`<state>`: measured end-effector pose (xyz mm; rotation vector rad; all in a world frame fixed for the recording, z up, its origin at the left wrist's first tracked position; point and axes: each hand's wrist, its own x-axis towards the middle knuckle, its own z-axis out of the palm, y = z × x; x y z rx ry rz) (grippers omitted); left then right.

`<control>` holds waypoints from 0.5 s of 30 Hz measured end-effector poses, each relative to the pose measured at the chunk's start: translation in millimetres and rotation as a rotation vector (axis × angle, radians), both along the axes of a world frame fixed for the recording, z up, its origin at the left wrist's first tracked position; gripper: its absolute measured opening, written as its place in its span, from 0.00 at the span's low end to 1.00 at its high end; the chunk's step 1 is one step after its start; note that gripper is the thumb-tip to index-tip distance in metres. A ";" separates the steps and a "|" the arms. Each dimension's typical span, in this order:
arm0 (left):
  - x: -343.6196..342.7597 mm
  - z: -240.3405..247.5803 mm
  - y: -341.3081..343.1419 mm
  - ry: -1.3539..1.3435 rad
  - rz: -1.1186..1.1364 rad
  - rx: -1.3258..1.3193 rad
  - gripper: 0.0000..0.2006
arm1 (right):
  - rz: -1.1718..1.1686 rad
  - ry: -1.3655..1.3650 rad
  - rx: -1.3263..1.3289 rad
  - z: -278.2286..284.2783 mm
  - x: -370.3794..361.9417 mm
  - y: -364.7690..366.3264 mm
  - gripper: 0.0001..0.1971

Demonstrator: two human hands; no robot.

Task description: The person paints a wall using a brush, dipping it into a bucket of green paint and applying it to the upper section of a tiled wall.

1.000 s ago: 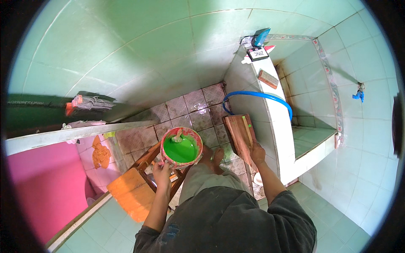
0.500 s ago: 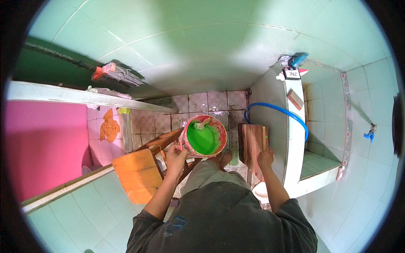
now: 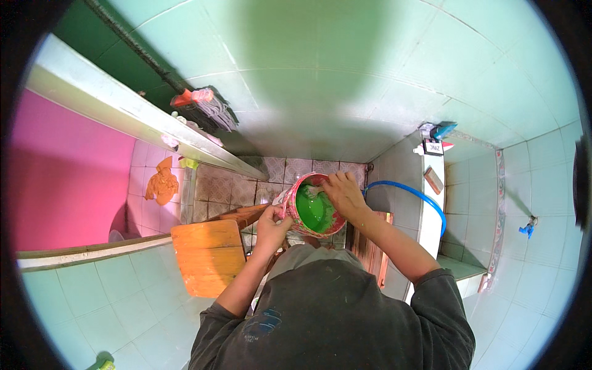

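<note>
A round bucket point(image 3: 305, 231) with a pink patterned outside and a bright green inside is held up in front of me, tilted toward me. My left hand point(image 3: 272, 223) grips its near left rim. Resting on the far right rim is my right hand point(image 3: 343, 193), with its fingers reaching over into the bucket. Something pale lies inside the bucket under those fingers; I cannot tell what it is.
An orange wooden stool point(image 3: 208, 256) stands at my lower left on the patterned tiled floor point(image 3: 232, 188). A white tiled water basin wall point(image 3: 429, 203) with a blue hose point(image 3: 414, 195) is at my right. A mop point(image 3: 203, 108) leans on the green wall; an orange cloth point(image 3: 161, 185) lies left.
My right hand left the wooden board at my right and came onto the bucket's rim. The bucket is raised higher and tilted toward me.
</note>
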<state>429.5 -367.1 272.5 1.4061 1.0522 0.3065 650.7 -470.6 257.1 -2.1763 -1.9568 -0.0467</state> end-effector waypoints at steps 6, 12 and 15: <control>1.4 30.1 17.3 -0.001 -0.053 0.148 0.08 | 0.055 -0.207 -0.059 1.4 6.3 16.8 0.10; 3.2 35.3 33.4 -0.028 0.021 0.207 0.09 | 0.157 -0.155 -0.056 27.5 3.5 45.5 0.08; 6.2 28.0 43.8 -0.065 0.082 0.181 0.09 | 0.123 0.115 -0.075 40.2 -0.1 62.5 0.07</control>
